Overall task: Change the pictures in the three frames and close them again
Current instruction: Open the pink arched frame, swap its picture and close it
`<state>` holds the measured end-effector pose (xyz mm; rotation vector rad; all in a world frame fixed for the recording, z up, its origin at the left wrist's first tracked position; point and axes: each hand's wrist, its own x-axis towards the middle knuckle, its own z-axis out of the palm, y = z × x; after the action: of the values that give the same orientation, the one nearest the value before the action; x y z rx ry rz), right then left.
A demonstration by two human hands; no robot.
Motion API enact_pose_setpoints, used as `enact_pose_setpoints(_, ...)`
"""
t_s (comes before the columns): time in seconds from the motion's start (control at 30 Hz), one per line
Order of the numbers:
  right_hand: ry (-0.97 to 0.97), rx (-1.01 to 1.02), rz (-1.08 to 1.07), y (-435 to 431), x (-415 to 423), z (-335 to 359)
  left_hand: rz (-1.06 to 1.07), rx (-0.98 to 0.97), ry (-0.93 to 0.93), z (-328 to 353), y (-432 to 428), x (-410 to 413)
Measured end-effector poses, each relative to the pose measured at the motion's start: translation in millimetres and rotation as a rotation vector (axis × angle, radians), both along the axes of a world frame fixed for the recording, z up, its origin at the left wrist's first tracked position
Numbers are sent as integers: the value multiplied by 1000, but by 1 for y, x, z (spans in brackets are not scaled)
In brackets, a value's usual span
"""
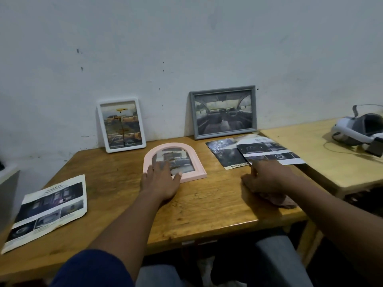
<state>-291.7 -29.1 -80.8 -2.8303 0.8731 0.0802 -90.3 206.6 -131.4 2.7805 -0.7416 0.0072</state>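
1. Pale wall [186, 48] with scuff marks rises behind a wooden table [124, 204]; a lighter table [300, 154] adjoins it on the right.
2. Left hand [160, 182] lies flat, palm down, fingers spread over the lower left of the pink frame [187, 151], gripping nothing.
3. Pink frame lies face up at mid-table, arched top toward the wall, a picture showing inside.
4. Right hand [267, 177] rests knuckles up on the table, forefinger extended onto the sheets [255, 152], other fingers curled loosely; a brownish cloth [284, 200] lies under it, and I cannot tell whether it is gripped.
5. White frame [121, 125] and grey frame [223, 112] stand leaning on the wall, well apart, both holding pictures.
6. Another printed page [49, 210] lies near the left edge.
7. On the lighter table sits a headset [360, 129] with a cable.
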Motion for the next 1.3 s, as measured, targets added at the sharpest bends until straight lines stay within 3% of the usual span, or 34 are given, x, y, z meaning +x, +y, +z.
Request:
enact_pose_setpoints(0.23,-185,-134,130,21,-8,-34,-1,-136,40,7,10,-1)
enact_pose_setpoints(0.47,-457,277,164,52,61,3,60,-292,75,24,29,24)
enact_pose_setpoints(0.63,-500,286,274,70,144,32,76,-379,115,23,33,47)
enact_pose_setpoints(0.77,-520,299,330,81,219,35,56,-297,75,22,30,70)
enact_pose_setpoints(0.83,-486,317,370,87,249,27,35,-249,40,22,29,80)
enact_pose_setpoints(0.97,-239,233,540,95,271,-5,15,-134,10,17,27,88)
enact_pose_setpoints(1.17,-232,21,658,90,261,-29,8,-16,3,20,24,85)
enact_pose_setpoints(1.3,-155,-76,569,85,240,-9,27,34,1,18,22,87)
